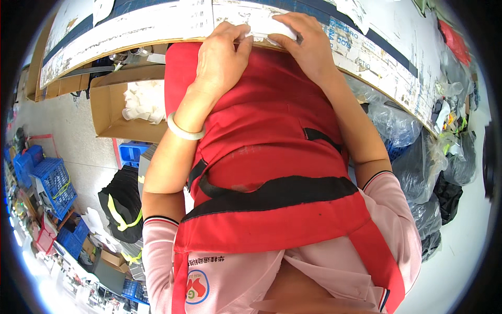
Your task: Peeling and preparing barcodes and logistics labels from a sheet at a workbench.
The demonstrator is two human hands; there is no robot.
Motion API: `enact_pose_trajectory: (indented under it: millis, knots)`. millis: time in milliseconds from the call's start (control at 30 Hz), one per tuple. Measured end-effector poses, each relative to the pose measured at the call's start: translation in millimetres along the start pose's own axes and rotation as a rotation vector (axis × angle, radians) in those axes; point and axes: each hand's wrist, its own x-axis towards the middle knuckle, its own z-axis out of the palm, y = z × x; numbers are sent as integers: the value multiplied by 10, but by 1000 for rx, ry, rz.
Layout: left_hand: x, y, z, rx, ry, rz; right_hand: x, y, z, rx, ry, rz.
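A soft-looking white piece [267, 27] lies at the near edge of the worn, whitish work table [172, 23]; I cannot make out its exact kind. My left hand [224, 56] has its fingers curled, with thumb and forefinger closed at the left end of this piece. At the other end, my right hand [309, 47] grips it between the thumb and bent fingers. Both wrists rest close to the red apron [266, 120] over my lap. The fingers partly hide the piece.
Below the table on the left stands a cardboard box [107, 107] holding white pieces [144, 102]. Blue plastic crates [54, 180] and a black bundle [123, 201] with a yellow-green strap sit farther left. Clear plastic bags [413, 162] pile up at the right.
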Motion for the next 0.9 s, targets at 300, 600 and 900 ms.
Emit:
enact_pose_trajectory:
  millis: [300,600,900]
  knots:
    - [-5,-11,15,-18,-1,-16,10,-15,6,12,-14,11]
    - [-16,-29,33,-7,-9,-1,50,-40,21,14,-38,11]
    - [0,-99,-3,43,16,17,-48,9,-280,202,-20,280]
